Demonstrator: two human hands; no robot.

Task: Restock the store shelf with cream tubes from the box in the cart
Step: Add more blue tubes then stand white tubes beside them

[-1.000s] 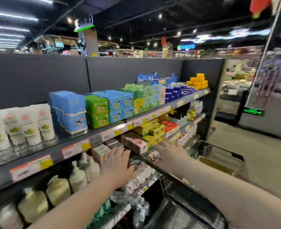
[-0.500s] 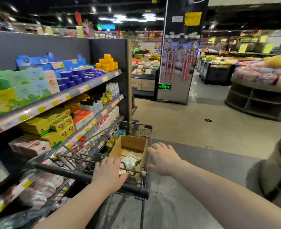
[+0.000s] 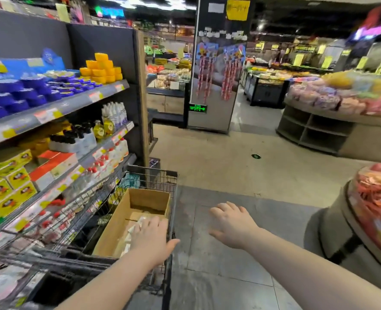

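Cardboard box (image 3: 149, 199) in the wire cart (image 3: 157, 178), pale cream tubes (image 3: 134, 229) lying at its near end. The left hand (image 3: 150, 239) hangs over them, fingers loose — contact unclear — and the right hand (image 3: 232, 224) hovers spread and empty, right of the box.

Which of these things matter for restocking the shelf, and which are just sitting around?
For the job: cardboard box, white tubes in it, cart, shelf, left hand above the box, right hand beside the cart.
Just around: orange blocks, blue tubs, green sign, snack display.
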